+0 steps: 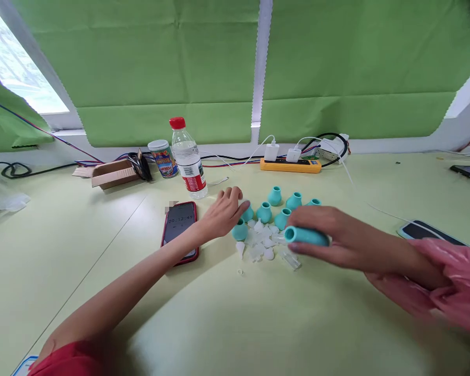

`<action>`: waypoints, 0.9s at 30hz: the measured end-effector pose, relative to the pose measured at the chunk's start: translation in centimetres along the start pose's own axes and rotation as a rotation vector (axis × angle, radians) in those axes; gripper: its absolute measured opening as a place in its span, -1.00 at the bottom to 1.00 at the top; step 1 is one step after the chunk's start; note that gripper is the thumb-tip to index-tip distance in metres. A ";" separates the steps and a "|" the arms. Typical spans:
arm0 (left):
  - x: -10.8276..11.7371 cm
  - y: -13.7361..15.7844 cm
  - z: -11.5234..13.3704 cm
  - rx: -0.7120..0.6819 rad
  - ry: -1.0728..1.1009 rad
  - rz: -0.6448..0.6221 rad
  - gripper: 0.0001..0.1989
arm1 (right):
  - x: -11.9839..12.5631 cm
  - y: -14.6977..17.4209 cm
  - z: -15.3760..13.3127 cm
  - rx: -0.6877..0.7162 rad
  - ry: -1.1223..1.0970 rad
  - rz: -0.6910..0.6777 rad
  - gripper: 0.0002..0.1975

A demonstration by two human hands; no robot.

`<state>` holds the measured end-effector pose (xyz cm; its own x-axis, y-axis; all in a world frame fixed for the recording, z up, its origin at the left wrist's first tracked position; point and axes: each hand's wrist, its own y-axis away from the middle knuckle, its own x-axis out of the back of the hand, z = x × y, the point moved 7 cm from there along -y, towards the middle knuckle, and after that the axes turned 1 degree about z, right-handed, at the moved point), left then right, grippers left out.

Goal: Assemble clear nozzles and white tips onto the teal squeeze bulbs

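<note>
Right grip point(342, 233) around hollow teal tube point(310, 236), bulbous necked pieces point(263, 214)

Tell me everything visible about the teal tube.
The teal tube is a short, smooth cylinder that looks like plastic or rubber. Its left end shows a round opening. It lies roughly level in the right-hand grip, beside the small white pieces. Whether it touches them is unclear.

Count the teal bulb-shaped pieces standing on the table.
7 visible: one piece at the back, a second and third to its right, a fourth and fifth in the middle, a sixth and seventh by the left hand. The right hand may hide more.
</note>
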<state>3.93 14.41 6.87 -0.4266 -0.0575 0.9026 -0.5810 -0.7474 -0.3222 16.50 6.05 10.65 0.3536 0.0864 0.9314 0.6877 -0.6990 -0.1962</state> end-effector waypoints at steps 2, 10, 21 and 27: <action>-1.7 0.0 -0.7 0.025 0.123 -0.099 -0.75 | 1.7 0.0 1.6 -0.053 -0.007 0.128 -0.75; -3.7 0.6 -1.0 0.275 0.478 -0.072 -0.55 | 3.4 -0.5 9.6 -0.399 -0.296 0.441 -0.69; -1.2 2.4 -1.6 0.350 0.706 0.184 -0.54 | 1.5 -9.4 9.2 -0.200 -0.021 0.236 -0.73; -2.3 5.8 1.0 0.254 0.444 -0.069 -0.31 | -1.1 -10.9 10.4 -0.105 0.075 -0.028 -0.83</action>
<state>2.22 9.57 3.21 -0.6787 0.2430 0.6931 -0.4549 -0.8800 -0.1370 15.24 20.94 8.57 0.2846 0.0564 0.9570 0.6250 -0.7679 -0.1406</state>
